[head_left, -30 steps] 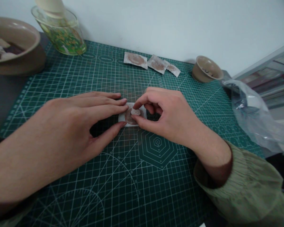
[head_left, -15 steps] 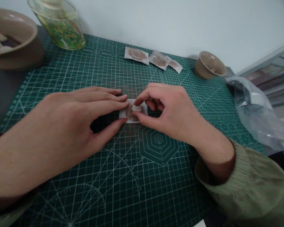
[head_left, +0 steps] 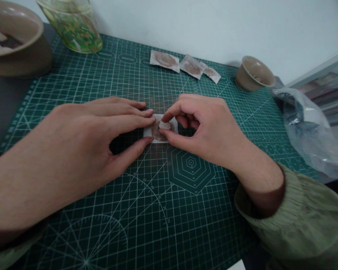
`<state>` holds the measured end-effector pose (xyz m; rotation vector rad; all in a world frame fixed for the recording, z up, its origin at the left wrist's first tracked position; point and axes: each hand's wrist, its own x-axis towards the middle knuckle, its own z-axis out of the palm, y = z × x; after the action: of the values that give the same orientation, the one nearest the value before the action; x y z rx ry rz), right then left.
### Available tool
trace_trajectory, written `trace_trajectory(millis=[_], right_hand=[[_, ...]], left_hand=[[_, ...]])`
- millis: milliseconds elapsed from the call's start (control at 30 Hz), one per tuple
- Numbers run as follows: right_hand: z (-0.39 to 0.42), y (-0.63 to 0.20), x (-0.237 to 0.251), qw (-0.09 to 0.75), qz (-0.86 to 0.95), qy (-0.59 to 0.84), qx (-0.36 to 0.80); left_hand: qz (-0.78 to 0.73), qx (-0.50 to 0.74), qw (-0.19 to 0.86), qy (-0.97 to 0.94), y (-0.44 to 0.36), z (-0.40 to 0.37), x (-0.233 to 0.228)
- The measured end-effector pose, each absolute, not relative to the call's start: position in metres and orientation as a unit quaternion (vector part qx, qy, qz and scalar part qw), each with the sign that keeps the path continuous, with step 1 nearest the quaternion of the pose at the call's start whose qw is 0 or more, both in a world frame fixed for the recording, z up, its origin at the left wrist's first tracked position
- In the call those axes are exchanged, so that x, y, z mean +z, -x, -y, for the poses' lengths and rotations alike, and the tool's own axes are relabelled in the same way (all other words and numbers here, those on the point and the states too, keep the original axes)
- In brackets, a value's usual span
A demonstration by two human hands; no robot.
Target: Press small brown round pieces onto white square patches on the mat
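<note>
A small pale piece with two ring marks on its face (head_left: 165,125) is pinched between the thumb and forefinger of my right hand (head_left: 205,127). It is on or just above a white square of sandpaper-like sheet (head_left: 148,131), which bears a round brown smudge. My left hand (head_left: 101,131) lies over the left side of the sheet, fingers stretched out and thumb apart, with fingertips at its edge. The sheet rests on a green cutting mat (head_left: 146,187) with white grid lines.
Brown-smudged white sheets (head_left: 165,60) lie along the mat's back edge. A small brown bowl (head_left: 253,75) stands back right, beside a clear plastic bag (head_left: 312,127). At the back left are a large brown bowl (head_left: 22,56) holding pieces and a glass container with a flowery pattern (head_left: 79,33).
The small piece has turned slightly in my right fingers and stays over the smudged sheet. My left hand keeps its place on the sheet. The whole view has shifted a little.
</note>
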<state>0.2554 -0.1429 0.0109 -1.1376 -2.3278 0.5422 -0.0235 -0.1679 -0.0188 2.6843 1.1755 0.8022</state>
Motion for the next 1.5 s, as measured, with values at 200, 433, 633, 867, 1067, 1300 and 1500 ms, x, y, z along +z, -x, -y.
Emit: trace_trajectory(millis=[200, 433, 633, 867, 1067, 1300, 1500], right_hand=[[0.149, -0.254, 0.016, 0.343, 0.796, 0.465, 0.179], [0.142, -0.257, 0.011, 0.365, 0.795, 0.447, 0.189], [0.139, -0.257, 0.008, 0.365, 0.801, 0.434, 0.191], [0.139, -0.257, 0.008, 0.362, 0.799, 0.439, 0.196], [0.139, -0.257, 0.007, 0.354, 0.798, 0.447, 0.195], [0.137, -0.258, 0.007, 0.351, 0.804, 0.438, 0.197], [0.137, -0.258, 0.006, 0.346, 0.802, 0.447, 0.191]], left_hand=[[-0.381, 0.238, -0.009, -0.893, 0.025, 0.168, -0.010], [-0.348, 0.246, 0.021, -0.905, 0.021, 0.169, 0.002], [-0.355, 0.230, 0.041, -0.905, 0.021, 0.165, 0.000], [-0.329, 0.215, 0.021, -0.919, 0.022, 0.166, -0.003], [-0.335, 0.225, 0.031, -0.914, 0.023, 0.166, -0.001], [-0.337, 0.241, 0.033, -0.910, 0.023, 0.166, -0.003], [-0.324, 0.232, 0.059, -0.915, 0.023, 0.169, -0.002]])
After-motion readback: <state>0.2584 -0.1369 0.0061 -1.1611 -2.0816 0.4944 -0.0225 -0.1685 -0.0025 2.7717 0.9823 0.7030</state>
